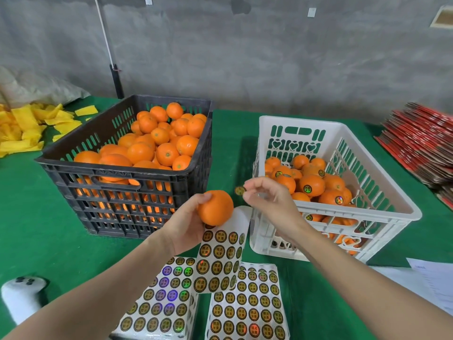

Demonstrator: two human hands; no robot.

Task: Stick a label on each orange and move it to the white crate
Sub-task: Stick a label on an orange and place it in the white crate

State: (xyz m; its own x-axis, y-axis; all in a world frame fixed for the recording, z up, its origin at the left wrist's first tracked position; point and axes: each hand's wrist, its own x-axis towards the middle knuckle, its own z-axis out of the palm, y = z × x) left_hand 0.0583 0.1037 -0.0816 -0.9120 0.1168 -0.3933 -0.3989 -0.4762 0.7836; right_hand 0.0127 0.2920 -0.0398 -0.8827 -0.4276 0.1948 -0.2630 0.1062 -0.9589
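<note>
Label sheets (245,303) up front, and above them the left hand (186,224) cups an orange (215,207), bare skin turned toward the right hand (269,202), whose fingertips pinch a peeled label (240,190) just beside it, crate (301,120) handy at right.

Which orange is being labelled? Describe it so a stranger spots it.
Find the black plastic crate and the white plastic crate. Before the gap between them, the left hand grips one round orange. It alone is outside both crates, and the right hand pinches a round gold sticker beside it.
</note>
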